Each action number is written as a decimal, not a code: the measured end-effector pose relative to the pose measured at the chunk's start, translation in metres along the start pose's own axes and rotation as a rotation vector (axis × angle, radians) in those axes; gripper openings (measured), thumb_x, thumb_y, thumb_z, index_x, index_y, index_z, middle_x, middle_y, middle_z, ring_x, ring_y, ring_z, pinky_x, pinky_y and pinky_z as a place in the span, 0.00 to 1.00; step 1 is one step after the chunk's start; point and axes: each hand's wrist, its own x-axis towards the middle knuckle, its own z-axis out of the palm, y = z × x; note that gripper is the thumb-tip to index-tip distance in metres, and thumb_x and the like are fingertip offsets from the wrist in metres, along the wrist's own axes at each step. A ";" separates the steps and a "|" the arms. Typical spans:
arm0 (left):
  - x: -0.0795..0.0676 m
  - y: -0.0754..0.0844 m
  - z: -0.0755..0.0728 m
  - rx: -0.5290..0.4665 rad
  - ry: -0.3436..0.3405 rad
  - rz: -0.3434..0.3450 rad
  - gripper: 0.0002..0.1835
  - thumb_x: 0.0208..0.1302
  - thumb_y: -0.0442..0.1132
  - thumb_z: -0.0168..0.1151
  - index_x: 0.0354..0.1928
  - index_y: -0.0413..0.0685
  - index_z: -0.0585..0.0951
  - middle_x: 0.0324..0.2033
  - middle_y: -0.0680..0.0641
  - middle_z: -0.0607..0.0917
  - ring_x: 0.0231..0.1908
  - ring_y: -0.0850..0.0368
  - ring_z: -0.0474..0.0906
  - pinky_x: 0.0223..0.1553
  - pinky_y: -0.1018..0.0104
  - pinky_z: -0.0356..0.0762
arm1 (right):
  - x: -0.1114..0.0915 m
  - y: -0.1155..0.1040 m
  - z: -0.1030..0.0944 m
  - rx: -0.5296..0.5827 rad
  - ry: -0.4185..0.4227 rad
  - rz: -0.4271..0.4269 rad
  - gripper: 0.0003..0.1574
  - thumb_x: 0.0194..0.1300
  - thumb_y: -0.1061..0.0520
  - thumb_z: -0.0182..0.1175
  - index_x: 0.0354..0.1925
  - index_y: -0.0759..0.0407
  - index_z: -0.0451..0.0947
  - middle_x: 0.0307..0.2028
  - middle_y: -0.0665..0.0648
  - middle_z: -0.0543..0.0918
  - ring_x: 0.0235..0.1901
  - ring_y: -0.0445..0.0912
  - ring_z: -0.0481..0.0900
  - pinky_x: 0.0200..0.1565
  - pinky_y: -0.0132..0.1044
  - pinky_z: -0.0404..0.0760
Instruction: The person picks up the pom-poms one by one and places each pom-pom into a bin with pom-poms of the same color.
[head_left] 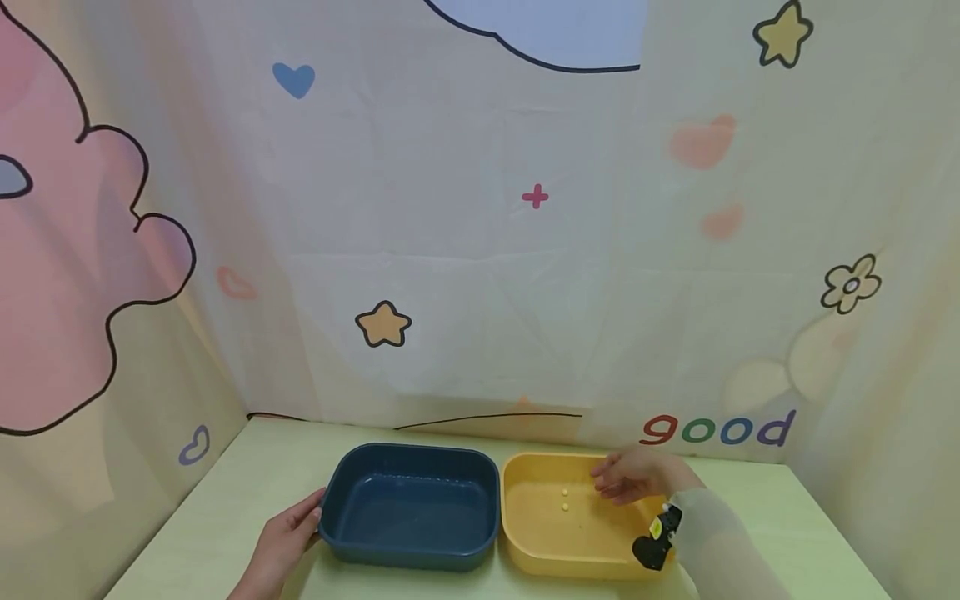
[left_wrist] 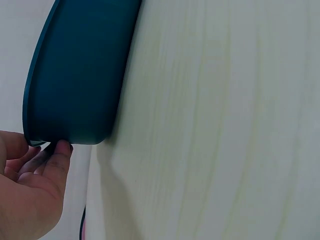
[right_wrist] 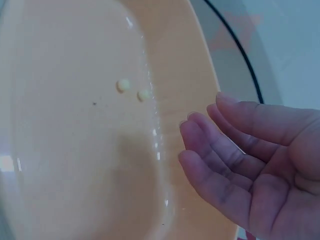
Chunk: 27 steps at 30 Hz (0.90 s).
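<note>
A dark blue rectangular basin (head_left: 408,546) stands on the table, its inside bare. My left hand (head_left: 283,533) grips its left end at the rim. In the left wrist view, the left hand's (left_wrist: 37,185) fingertips meet the outer wall of the blue basin (left_wrist: 80,75). To the right stands a yellow basin (head_left: 555,558), side by side with the blue one. Two small pale round pieces (right_wrist: 123,85) lie on its floor. My right hand (head_left: 637,475) hovers over the yellow basin's far right part, fingers loosely bent with nothing between them, apart from the pieces.
The light green table (head_left: 225,508) runs back to a printed cloth backdrop (head_left: 450,208). Cloth also hangs along the left and right sides. A black device (head_left: 657,537) with a yellow-green spot is worn on the right wrist.
</note>
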 end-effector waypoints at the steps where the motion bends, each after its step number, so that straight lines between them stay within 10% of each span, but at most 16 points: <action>1: -0.001 0.000 0.000 0.000 -0.001 0.000 0.23 0.81 0.33 0.47 0.72 0.29 0.66 0.71 0.29 0.67 0.65 0.41 0.78 0.53 0.63 0.90 | -0.003 -0.001 0.000 -0.020 0.001 -0.014 0.18 0.70 0.65 0.61 0.55 0.74 0.77 0.35 0.54 0.88 0.34 0.43 0.86 0.44 0.36 0.92; 13: -0.001 -0.001 -0.003 0.022 -0.008 -0.019 0.24 0.81 0.35 0.47 0.73 0.31 0.66 0.72 0.30 0.66 0.65 0.38 0.78 0.55 0.59 0.89 | -0.043 -0.012 0.003 -0.053 -0.035 -0.245 0.22 0.70 0.58 0.65 0.56 0.71 0.76 0.42 0.52 0.87 0.43 0.43 0.84 0.54 0.45 0.91; 27: -0.001 0.002 0.000 0.028 0.000 -0.040 0.24 0.82 0.34 0.46 0.74 0.31 0.65 0.71 0.29 0.66 0.67 0.36 0.74 0.57 0.56 0.88 | -0.080 -0.010 0.032 0.047 -0.091 -0.347 0.18 0.71 0.55 0.65 0.51 0.67 0.79 0.40 0.46 0.86 0.41 0.42 0.81 0.46 0.34 0.88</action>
